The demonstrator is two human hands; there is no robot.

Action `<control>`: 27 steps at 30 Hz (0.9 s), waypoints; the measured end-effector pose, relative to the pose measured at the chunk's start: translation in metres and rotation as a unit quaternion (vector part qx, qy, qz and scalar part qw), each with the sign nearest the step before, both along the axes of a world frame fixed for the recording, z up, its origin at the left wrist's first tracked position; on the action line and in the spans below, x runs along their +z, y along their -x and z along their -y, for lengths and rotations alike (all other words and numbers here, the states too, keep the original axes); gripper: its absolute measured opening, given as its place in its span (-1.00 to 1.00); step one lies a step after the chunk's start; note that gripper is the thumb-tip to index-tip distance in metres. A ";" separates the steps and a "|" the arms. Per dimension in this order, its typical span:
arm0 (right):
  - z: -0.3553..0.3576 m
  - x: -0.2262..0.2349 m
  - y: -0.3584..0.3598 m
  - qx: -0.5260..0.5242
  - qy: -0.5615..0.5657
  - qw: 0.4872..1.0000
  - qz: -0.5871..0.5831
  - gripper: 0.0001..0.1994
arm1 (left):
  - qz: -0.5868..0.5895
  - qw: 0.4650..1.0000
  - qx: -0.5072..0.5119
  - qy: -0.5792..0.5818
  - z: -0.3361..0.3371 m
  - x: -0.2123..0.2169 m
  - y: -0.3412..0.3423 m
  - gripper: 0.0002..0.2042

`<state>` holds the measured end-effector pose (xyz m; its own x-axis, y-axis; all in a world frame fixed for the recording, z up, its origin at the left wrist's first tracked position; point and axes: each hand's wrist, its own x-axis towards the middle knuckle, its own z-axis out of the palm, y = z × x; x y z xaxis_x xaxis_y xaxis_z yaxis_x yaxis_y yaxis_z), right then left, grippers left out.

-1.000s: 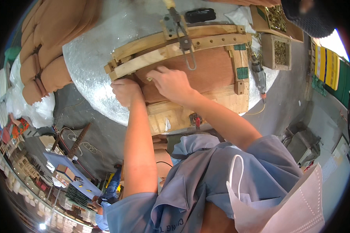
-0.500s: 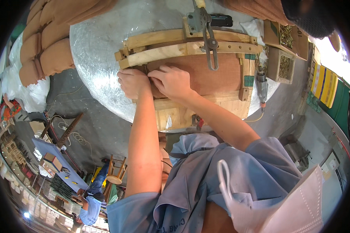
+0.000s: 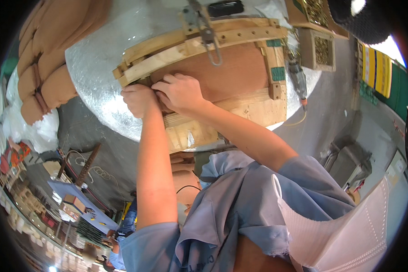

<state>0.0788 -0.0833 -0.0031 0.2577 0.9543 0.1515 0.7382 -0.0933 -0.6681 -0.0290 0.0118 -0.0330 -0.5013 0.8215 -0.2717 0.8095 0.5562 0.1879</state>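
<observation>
A brown fabric-covered panel (image 3: pixel 231 68) lies in a curved wooden frame (image 3: pixel 249 35) on a round table wrapped in clear plastic (image 3: pixel 88 68). At the panel's left end, my left hand (image 3: pixel 140 99) is closed, fingers curled at the fabric's edge next to the frame. Close beside it, my right hand (image 3: pixel 180 93) bends its fingers in a pinch on the same brown fabric, knuckles up. The fingertips of both hands are partly hidden. A metal toggle clamp (image 3: pixel 208 36) sits on the frame's far rail, its loop hanging over the fabric.
Right of the frame lies a grey power tool (image 3: pixel 297 79) with a cord. Beyond it stands an open box of small brass-coloured pieces (image 3: pixel 323 49). Brown cushions (image 3: pixel 54 86) are stacked at the left. A blue-topped bench (image 3: pixel 93 217) and another person (image 3: pixel 116 259) are at lower left.
The whole view has shifted, so the frame and both hands appear further left and slightly tilted. Both hands stay at the panel's left end, with little change in their grip.
</observation>
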 end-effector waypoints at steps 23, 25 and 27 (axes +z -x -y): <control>0.276 -0.034 -0.269 -0.464 0.160 0.862 0.124 -0.23 | 0.206 0.977 -0.022 -0.051 0.030 0.016 0.001 -0.43; 0.276 -0.037 -0.282 -0.452 0.133 0.876 0.100 -0.22 | 0.356 0.927 -0.086 -0.083 0.026 0.001 0.050 -0.47; 0.287 -0.042 -0.299 -0.432 0.165 0.883 0.081 -0.25 | 0.418 0.890 -0.139 -0.120 0.061 0.027 0.054 -0.53</control>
